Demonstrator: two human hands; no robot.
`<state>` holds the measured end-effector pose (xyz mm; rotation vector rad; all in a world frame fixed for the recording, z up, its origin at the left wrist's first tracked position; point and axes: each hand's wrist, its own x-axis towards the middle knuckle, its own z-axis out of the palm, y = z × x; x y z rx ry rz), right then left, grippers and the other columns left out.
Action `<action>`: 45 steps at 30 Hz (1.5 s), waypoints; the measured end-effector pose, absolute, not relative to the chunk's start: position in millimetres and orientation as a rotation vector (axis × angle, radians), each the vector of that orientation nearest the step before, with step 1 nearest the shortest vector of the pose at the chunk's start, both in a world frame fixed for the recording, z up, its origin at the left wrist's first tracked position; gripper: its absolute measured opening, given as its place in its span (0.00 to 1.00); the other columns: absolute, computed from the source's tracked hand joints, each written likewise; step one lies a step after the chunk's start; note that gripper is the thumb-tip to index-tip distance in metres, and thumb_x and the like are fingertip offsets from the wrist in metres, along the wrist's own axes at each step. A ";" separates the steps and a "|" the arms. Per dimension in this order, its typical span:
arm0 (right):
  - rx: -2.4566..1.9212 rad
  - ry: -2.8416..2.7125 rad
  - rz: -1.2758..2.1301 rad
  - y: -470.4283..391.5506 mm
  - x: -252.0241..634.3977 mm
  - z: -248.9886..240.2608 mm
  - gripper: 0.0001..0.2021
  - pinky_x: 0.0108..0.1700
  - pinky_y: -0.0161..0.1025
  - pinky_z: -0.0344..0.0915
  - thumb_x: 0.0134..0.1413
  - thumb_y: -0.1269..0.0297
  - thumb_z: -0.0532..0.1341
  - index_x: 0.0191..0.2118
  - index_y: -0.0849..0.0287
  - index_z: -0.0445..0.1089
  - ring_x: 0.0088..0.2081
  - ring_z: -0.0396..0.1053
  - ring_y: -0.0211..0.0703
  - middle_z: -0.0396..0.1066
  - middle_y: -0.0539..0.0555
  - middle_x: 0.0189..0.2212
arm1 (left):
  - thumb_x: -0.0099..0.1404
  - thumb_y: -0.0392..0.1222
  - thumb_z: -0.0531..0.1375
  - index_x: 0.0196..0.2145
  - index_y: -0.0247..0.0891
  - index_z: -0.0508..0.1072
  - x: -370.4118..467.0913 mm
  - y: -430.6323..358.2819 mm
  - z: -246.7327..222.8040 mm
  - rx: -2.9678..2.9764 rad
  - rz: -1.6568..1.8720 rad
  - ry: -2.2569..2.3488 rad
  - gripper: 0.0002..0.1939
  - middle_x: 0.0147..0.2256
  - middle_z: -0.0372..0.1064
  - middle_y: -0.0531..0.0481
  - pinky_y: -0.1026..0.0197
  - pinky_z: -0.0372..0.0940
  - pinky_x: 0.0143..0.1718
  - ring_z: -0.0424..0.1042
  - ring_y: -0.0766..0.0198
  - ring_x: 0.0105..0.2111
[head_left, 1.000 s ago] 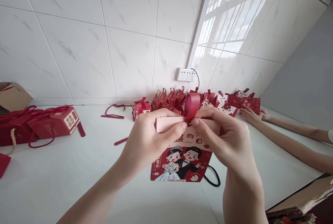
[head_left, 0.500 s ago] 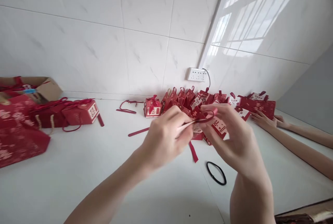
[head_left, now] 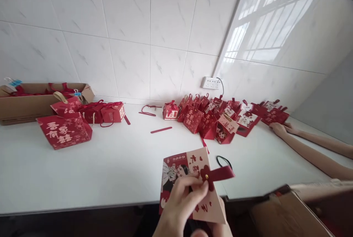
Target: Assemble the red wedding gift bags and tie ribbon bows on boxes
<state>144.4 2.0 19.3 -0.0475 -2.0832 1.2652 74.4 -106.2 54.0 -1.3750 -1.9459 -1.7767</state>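
Head view: left hand's [head_left: 179,199] fingers, narrowly parted, touch the card [head_left: 194,161] beside its ribbon [head_left: 223,173].

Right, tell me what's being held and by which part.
A red-and-cream card: the left hand has its fingertips at the dark red flower; the right hand is behind the lower edge, its grip mostly hidden.

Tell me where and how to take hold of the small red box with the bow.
Probably best by its ribbon bow, pinched from above: the small red box stands upright, bow on top, while other red boxes crowd its right side.
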 end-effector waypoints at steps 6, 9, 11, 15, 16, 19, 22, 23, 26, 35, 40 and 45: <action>-0.276 -2.036 1.485 2.3 168.0 39.6 0.14 0.33 0.38 0.73 0.59 0.55 0.55 0.37 0.59 0.70 0.33 0.75 0.48 0.75 0.56 0.29 | 0.65 0.42 0.53 0.38 0.40 0.75 79.7 -138.7 66.4 -1.429 -2.010 -2.111 0.11 0.40 0.72 0.43 0.58 0.70 0.44 0.72 0.59 0.42; -0.371 -1.976 1.700 1.0 176.0 43.5 0.17 0.28 0.36 0.69 0.56 0.51 0.56 0.34 0.62 0.70 0.28 0.72 0.46 0.75 0.56 0.27 | 0.62 0.42 0.57 0.38 0.39 0.72 72.1 -150.2 70.0 -1.057 -2.031 -2.123 0.08 0.40 0.70 0.45 0.56 0.68 0.46 0.71 0.60 0.42; -0.354 -1.985 1.793 -1.5 180.5 44.5 0.19 0.25 0.34 0.67 0.55 0.49 0.57 0.34 0.63 0.70 0.27 0.70 0.43 0.74 0.56 0.27 | 0.60 0.47 0.60 0.45 0.38 0.69 68.5 -153.7 69.3 -1.019 -2.168 -2.253 0.16 0.43 0.69 0.44 0.56 0.68 0.45 0.70 0.59 0.43; -0.193 -2.089 1.782 -7.5 188.8 49.1 0.19 0.27 0.33 0.65 0.55 0.49 0.57 0.34 0.64 0.71 0.27 0.68 0.40 0.72 0.54 0.26 | 0.57 0.50 0.62 0.44 0.37 0.69 74.0 -154.3 65.6 -1.177 -2.598 -2.414 0.20 0.34 0.72 0.47 0.61 0.69 0.34 0.72 0.61 0.34; -0.165 -2.106 1.767 -8.5 191.3 51.4 0.19 0.27 0.33 0.65 0.56 0.50 0.56 0.34 0.64 0.71 0.27 0.67 0.40 0.71 0.54 0.26 | 0.57 0.50 0.63 0.40 0.36 0.71 77.9 -154.3 64.6 -1.164 -2.623 -2.381 0.17 0.31 0.71 0.49 0.64 0.68 0.31 0.71 0.64 0.30; -0.081 -2.163 1.697 -9.7 201.1 61.1 0.14 0.28 0.32 0.65 0.55 0.55 0.60 0.37 0.62 0.71 0.27 0.68 0.38 0.72 0.53 0.28 | 0.58 0.46 0.64 0.30 0.34 0.73 91.3 -154.7 60.3 -1.236 -2.511 -2.200 0.11 0.27 0.69 0.51 0.69 0.63 0.25 0.68 0.69 0.25; 0.104 -2.162 1.523 -9.6 213.1 70.9 0.08 0.32 0.33 0.67 0.52 0.63 0.63 0.39 0.59 0.72 0.31 0.70 0.38 0.73 0.52 0.32 | 0.58 0.38 0.64 0.30 0.34 0.74 101.0 -152.6 55.0 -1.564 -2.380 -1.796 0.05 0.28 0.70 0.50 0.69 0.64 0.24 0.69 0.69 0.25; 0.193 -2.139 1.447 -9.5 217.3 73.3 0.06 0.34 0.34 0.68 0.52 0.67 0.64 0.38 0.58 0.72 0.32 0.70 0.39 0.73 0.52 0.32 | 0.58 0.36 0.64 0.31 0.35 0.74 102.6 -150.9 53.7 -1.683 -2.335 -1.622 0.03 0.29 0.71 0.49 0.67 0.66 0.25 0.70 0.68 0.26; 0.428 -2.073 1.210 -9.6 230.2 76.8 0.06 0.40 0.40 0.70 0.52 0.74 0.62 0.37 0.59 0.73 0.35 0.71 0.41 0.73 0.53 0.32 | 0.56 0.29 0.65 0.34 0.36 0.75 104.6 -143.8 53.7 -1.929 -2.220 -1.216 0.08 0.30 0.72 0.48 0.61 0.70 0.32 0.73 0.64 0.31; 0.340 -1.999 0.819 -12.2 288.4 71.8 0.10 0.32 0.41 0.70 0.50 0.77 0.63 0.40 0.64 0.70 0.32 0.70 0.42 0.70 0.56 0.31 | 0.56 0.29 0.64 0.35 0.31 0.74 127.9 -116.4 69.6 -2.417 -1.968 -1.056 0.07 0.33 0.73 0.43 0.62 0.69 0.35 0.72 0.64 0.33; -0.002 -2.041 0.731 -15.7 335.0 54.6 0.07 0.31 0.39 0.68 0.54 0.75 0.60 0.40 0.61 0.68 0.30 0.68 0.40 0.70 0.55 0.29 | 0.55 0.29 0.64 0.34 0.31 0.73 146.7 -81.1 64.6 -2.695 -1.779 -0.925 0.07 0.31 0.74 0.44 0.65 0.68 0.32 0.71 0.66 0.30; -0.322 -2.134 0.530 -18.4 364.1 45.9 0.04 0.30 0.36 0.67 0.61 0.67 0.55 0.37 0.61 0.66 0.29 0.67 0.38 0.69 0.54 0.27 | 0.56 0.29 0.63 0.33 0.33 0.73 163.4 -45.4 52.1 -2.912 -1.776 -0.873 0.06 0.32 0.74 0.45 0.69 0.68 0.34 0.72 0.68 0.30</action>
